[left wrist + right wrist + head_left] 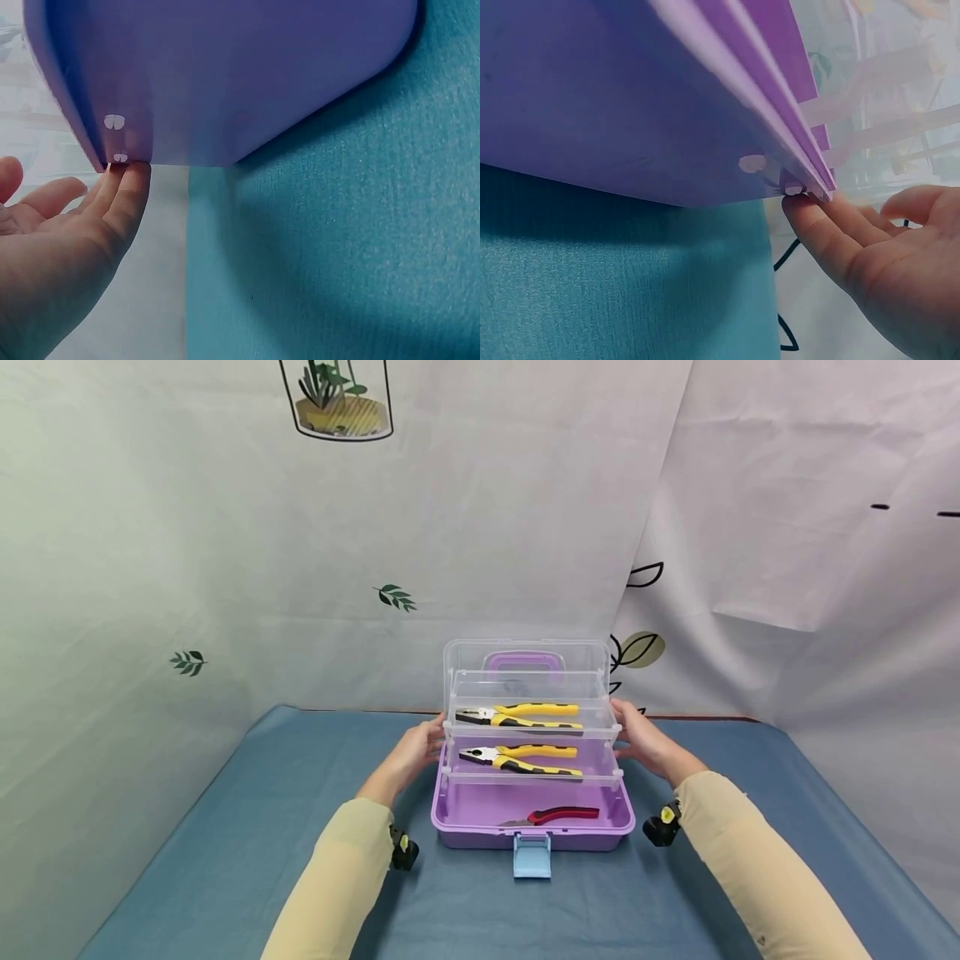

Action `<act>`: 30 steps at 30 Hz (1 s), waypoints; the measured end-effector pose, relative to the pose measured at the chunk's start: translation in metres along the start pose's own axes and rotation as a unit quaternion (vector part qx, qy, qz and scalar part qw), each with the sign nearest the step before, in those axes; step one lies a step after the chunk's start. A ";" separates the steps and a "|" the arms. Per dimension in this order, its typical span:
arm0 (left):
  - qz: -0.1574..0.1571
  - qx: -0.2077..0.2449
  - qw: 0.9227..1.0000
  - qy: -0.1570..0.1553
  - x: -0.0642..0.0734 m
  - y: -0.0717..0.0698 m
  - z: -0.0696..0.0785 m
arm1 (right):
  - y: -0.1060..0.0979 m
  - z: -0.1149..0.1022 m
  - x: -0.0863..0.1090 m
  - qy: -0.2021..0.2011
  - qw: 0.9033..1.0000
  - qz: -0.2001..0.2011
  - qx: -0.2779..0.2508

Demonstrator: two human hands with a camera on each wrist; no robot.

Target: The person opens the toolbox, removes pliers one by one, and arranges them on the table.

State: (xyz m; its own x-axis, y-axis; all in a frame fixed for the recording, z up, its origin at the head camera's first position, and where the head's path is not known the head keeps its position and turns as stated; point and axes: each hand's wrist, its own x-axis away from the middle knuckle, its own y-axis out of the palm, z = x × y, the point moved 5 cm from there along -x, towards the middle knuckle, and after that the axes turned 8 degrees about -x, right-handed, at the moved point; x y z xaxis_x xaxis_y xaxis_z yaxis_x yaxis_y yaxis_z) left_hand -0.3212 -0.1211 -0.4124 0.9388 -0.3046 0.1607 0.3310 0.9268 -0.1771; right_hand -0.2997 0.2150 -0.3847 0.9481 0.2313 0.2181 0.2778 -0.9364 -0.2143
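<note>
A purple toolbox (480, 841) stands on the table with its clear lid (467, 656) raised and two clear trays fanned out in steps. Yellow-and-black pliers (542, 710) lie in the upper tray, and matching pliers (536, 750) in the lower one. In the purple base is a red-and-black-handled tool (566, 812). My left hand (415, 752) is at the box's left rear side; the left wrist view shows its extended fingers (129, 195) at the rear corner. On the opposite side, my right hand (648, 745) touches the rear corner with outstretched fingers (817, 229), thumb apart.
A light blue latch (532, 860) hangs down at the box's front. The table has a blue cloth (315, 793). Behind it hangs a pale curtain (487, 527) printed with leaves. Each wrist carries a small black camera (405, 852).
</note>
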 end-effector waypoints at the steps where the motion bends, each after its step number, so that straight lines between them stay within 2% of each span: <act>1: 0.000 -0.002 1.000 -0.002 0.000 0.000 0.000 | 0.000 0.000 0.000 0.000 1.000 -0.001 0.002; 8: 0.013 -0.009 1.000 -0.008 -0.002 0.001 -0.001 | 0.001 -0.002 0.000 0.001 1.000 -0.004 0.001; 13: 0.023 -0.037 0.999 -0.007 0.002 -0.001 -0.002 | 0.002 -0.003 0.001 0.001 1.000 -0.012 0.004; 16: 0.022 -0.051 0.998 -0.004 0.004 -0.002 -0.003 | 0.002 -0.003 0.002 -0.001 1.000 -0.015 0.001; 30: 0.022 -0.062 0.998 0.007 0.006 -0.003 -0.008 | -0.004 0.002 0.001 0.008 1.000 -0.024 -0.004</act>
State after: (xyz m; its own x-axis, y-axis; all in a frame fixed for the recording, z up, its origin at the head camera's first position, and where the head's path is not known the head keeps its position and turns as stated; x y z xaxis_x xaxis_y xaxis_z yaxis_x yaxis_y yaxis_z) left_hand -0.3157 -0.1273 -0.4188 0.9538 -0.2675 0.1369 0.2974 0.9056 -0.3025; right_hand -0.2992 0.2194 -0.3852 0.9312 0.2711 0.2437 0.3212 -0.9264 -0.1966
